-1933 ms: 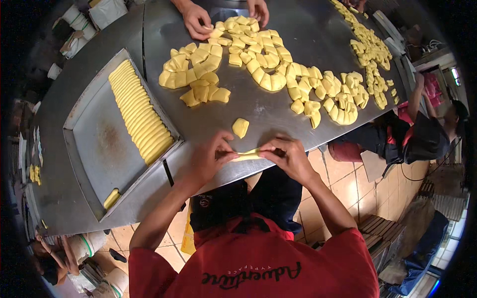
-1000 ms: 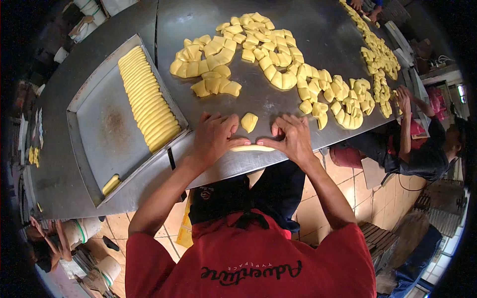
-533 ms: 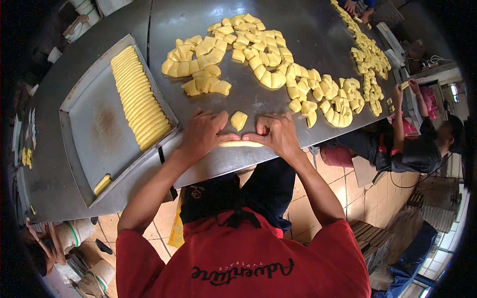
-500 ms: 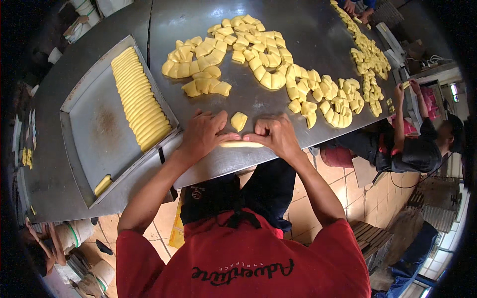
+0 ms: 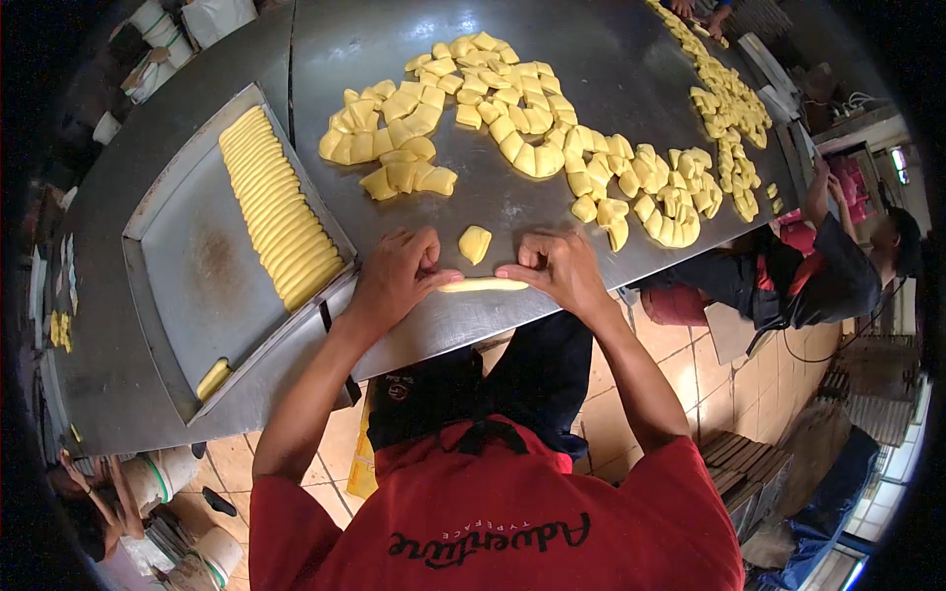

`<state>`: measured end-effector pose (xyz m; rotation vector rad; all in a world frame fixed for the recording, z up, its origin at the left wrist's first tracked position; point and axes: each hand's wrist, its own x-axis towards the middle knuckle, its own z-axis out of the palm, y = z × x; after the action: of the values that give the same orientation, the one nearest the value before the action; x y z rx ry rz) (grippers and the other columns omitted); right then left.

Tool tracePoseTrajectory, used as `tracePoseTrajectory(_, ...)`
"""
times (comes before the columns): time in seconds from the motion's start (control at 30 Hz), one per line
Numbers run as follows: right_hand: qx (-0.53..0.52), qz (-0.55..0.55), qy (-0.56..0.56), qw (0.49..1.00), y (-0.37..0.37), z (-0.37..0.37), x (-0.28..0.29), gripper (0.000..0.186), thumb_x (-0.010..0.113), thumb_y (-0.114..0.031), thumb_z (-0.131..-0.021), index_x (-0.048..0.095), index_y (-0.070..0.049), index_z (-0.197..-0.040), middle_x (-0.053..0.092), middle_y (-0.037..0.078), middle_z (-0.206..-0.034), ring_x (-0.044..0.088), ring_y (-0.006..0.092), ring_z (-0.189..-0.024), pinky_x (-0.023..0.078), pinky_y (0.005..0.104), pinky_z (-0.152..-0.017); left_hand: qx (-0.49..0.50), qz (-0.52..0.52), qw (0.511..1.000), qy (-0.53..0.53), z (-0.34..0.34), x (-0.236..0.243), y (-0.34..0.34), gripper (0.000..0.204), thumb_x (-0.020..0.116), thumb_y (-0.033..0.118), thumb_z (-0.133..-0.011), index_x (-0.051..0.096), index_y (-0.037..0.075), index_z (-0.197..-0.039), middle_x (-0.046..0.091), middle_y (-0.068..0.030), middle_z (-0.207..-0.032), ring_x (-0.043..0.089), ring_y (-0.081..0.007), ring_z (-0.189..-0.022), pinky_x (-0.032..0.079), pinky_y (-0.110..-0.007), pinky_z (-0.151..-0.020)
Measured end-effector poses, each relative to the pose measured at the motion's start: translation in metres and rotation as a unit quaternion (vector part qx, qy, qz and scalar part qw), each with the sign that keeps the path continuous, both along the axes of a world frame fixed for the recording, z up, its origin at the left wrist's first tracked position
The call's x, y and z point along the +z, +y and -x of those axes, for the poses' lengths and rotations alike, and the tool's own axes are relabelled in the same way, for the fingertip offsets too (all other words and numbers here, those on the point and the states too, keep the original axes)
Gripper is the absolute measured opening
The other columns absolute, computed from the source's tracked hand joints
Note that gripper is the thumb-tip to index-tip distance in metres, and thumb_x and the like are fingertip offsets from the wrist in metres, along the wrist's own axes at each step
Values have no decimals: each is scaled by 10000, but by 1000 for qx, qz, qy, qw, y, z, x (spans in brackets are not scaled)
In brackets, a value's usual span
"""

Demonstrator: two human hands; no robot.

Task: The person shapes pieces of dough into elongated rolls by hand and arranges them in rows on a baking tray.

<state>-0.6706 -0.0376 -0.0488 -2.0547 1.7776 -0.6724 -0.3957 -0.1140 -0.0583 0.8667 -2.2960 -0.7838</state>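
Now, in the head view, the roll (image 5: 483, 285) lies on the table (image 5: 443, 325) near its edge, just below a dough piece (image 5: 474, 244). Fingers bent, the left hand (image 5: 397, 270) and right hand (image 5: 560, 264) touch it with their thumbs (image 5: 441, 279) near either end; whether they grip it, I cannot tell.

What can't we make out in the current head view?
All head view:
Dough strip, underside: hidden by its own top.
Left hand and right hand, palms: hidden by their backs.
Middle dough pile, exact count: pieces overlap.
Co-worker's hands, top right: body behind cut off by upper edge.
Yellow bits, far left: too small near the rim to identify.
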Motion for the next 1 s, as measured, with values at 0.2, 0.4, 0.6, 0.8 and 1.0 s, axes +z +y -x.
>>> tracePoseTrajectory(0.2,-2,50,14,999,0,3,-1,523,892,-512,-813,597,-93,-711,582,37,-687,596,247,-664,396,401,-725,9,35,999,-9,-5,-8,-1,434,907,298,-857,535,75,-851,524,-63,-715,531,-277,-698,437,-440,-691)
tracePoseTrajectory(0.4,-4,56,101,993,5,-1,11,483,881,-474,-833,643,-61,-757,627,54,-731,646,272,-730,451,414,-742,32,31,999,-27,0,-7,4,428,897,297,-867,541,60,-845,583,-65,-739,564,-279,-724,463,-438,-722)
tracePoseTrajectory(0.6,51,-1,-107,993,19,-4,10,267,815,-263,-930,773,-11,-1008,667,123,-846,690,338,-903,537,440,-827,28,-27,999,18,-1,3,21,215,756,211,-1001,727,25,-1106,687,-135,-949,669,-317,-895,519,-445,-841)
tracePoseTrajectory(0.8,140,22,-92,986,17,-9,10,280,794,-164,-952,784,-38,-1202,681,146,-1098,675,338,-971,537,448,-856,22,-135,990,32,1,9,50,241,730,159,-1011,773,32,-1211,687,-154,-1143,701,-348,-1011,548,-417,-934)
tracePoseTrajectory(1.0,77,53,-109,990,-32,-8,33,277,795,-130,-951,791,-53,-1217,708,135,-1076,703,330,-964,570,428,-834,76,-46,994,64,18,25,-2,224,727,58,-985,780,52,-1202,697,-142,-1146,713,-346,-1005,556,-419,-922)
